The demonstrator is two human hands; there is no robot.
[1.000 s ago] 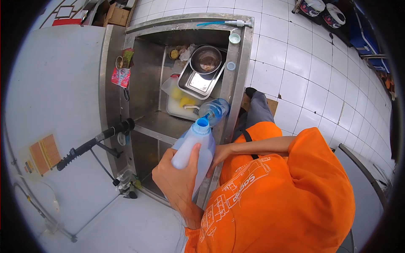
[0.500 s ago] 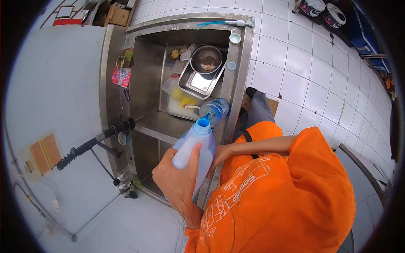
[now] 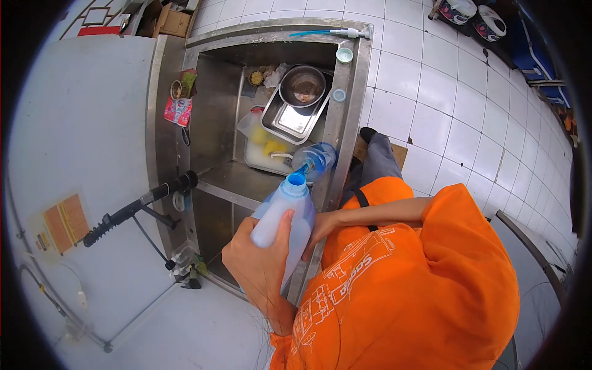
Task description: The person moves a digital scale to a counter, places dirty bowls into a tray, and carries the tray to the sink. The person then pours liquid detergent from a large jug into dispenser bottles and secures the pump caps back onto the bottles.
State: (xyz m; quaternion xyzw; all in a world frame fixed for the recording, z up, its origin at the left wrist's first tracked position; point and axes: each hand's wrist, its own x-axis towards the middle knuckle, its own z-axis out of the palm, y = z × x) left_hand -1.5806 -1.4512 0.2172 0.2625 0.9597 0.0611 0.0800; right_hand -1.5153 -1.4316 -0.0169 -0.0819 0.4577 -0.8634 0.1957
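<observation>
My left hand (image 3: 259, 262) grips a large translucent white-blue jug (image 3: 285, 216), thumb along its side, tilted with its open blue mouth towards a clear bottle. My right hand (image 3: 320, 231) is against the jug's other side, its fingers partly hidden behind it. Blue liquid (image 3: 302, 169) runs between the jug's mouth and the clear bottle (image 3: 319, 159), which is at the sink's near edge. Beside the bottle, a tray of cloudy water (image 3: 259, 159) holds yellow things. A steel pan (image 3: 287, 123) with a round steel bowl (image 3: 302, 86) on it stands further up the sink.
On the sink rim (image 3: 350, 111) lie a pump top with a blue tube (image 3: 336, 32) and two round caps (image 3: 344, 55). A black faucet (image 3: 148, 198) reaches over the sink's far side. A pink packet (image 3: 178, 111) lies on the far ledge.
</observation>
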